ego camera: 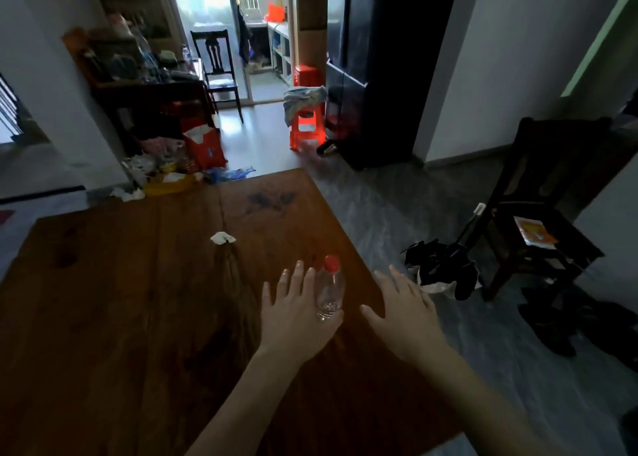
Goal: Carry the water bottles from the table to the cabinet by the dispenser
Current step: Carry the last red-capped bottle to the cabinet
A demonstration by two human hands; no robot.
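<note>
Both hands were spread and holding nothing, left hand (293,312) touching the bottle (330,291), right hand (402,309) near; I judged wrapping its middle best.

We noted a clear bottle (329,291) with a red cap (332,263) on the reddish-brown, wood-grained table (138,300). A white crumpled tissue (222,238) lay on it. The floor (397,207) was grey and marbled; the stool (306,124) bright orange-red; the chair (538,193) dark brown.
</note>
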